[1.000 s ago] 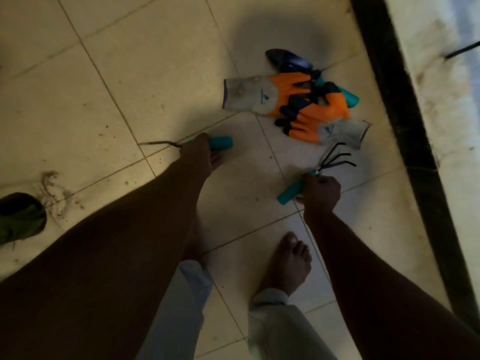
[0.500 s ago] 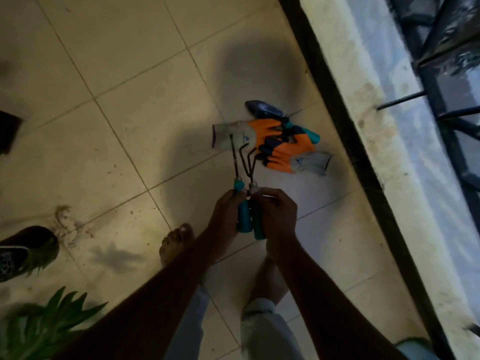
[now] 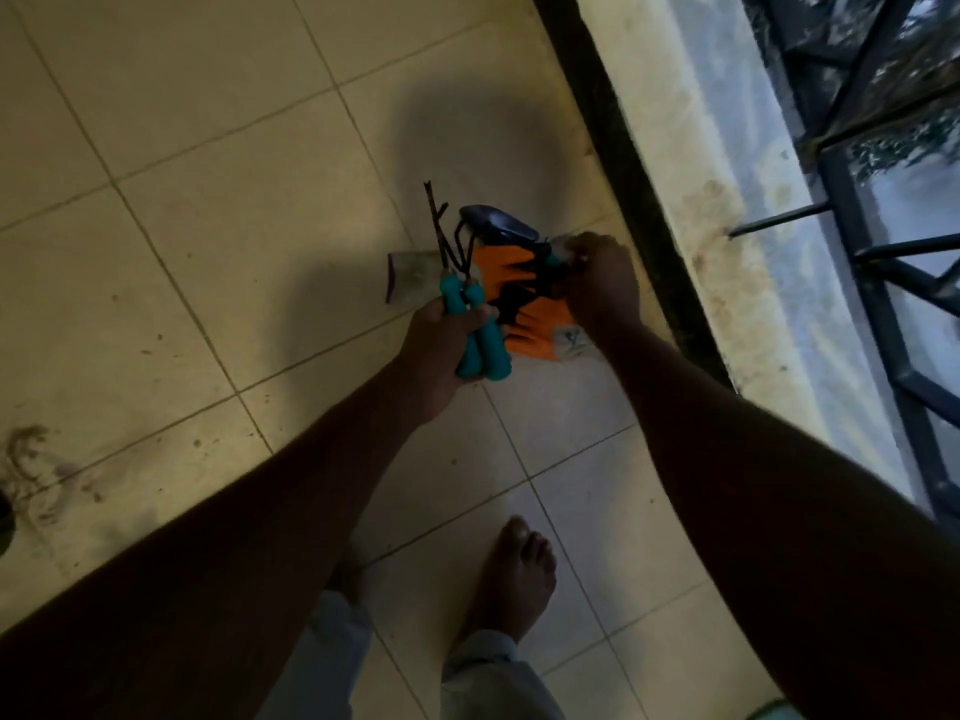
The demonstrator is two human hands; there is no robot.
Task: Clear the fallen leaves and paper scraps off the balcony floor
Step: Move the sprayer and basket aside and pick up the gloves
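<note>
Dimly lit home balcony. Paved in cream floor tiles [image 3: 218,262], smeared with dirt [image 3: 31,470] at lower left. Edged on the right by a pale ledge [image 3: 691,163] and a dark metal railing [image 3: 878,314], with foliage [image 3: 904,132] beyond at upper right. Garden kit mid-frame: orange garden gloves [image 3: 519,262], a trowel [image 3: 498,226], teal-handled hand tools [image 3: 483,350]. Bare foot [image 3: 514,574] near bottom centre.

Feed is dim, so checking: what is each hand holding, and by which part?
The left hand grips two small garden tools by their teal handles. The right hand is on the orange gloves; its hold cannot be told.
</note>
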